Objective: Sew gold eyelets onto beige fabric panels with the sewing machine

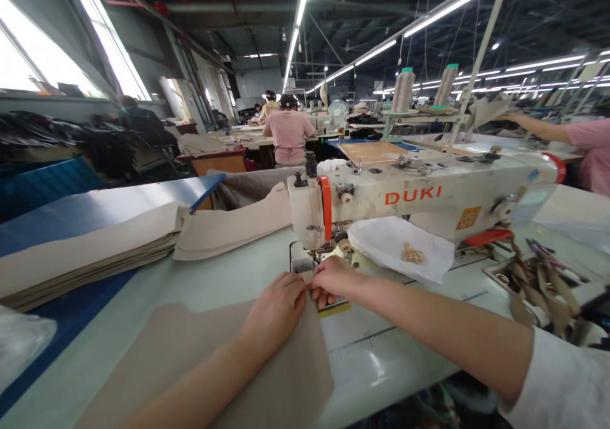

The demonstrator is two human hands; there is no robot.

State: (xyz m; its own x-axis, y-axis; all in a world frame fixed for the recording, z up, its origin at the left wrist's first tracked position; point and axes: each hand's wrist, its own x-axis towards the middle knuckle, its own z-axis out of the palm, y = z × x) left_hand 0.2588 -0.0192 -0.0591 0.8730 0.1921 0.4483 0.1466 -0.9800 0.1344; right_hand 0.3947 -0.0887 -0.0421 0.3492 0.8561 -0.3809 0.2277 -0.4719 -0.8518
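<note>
A large beige fabric piece (286, 372) lies flat across the near side of the sewing machine bed. My left hand (281, 299) rests on its upper end, fingers curled and closed on the edge close to the presser foot. Right beside it, my right hand (333, 278) is pinched, its fingertips nearly meeting those of the left. What the right fingers hold is hidden. Both hands are just in front of the needle area of the white sewing machine (372, 194). Another beige piece (233, 222) extends behind and left of the machine head.
A stack of beige pieces (95, 245) lies at left. Small gold metal parts (412, 253) sit on a white cloth (381, 235) under the machine arm. At right, a tray (498, 279) holds straps with rings. Thread cones (403, 91) stand behind; a co-worker (289, 130) sits ahead.
</note>
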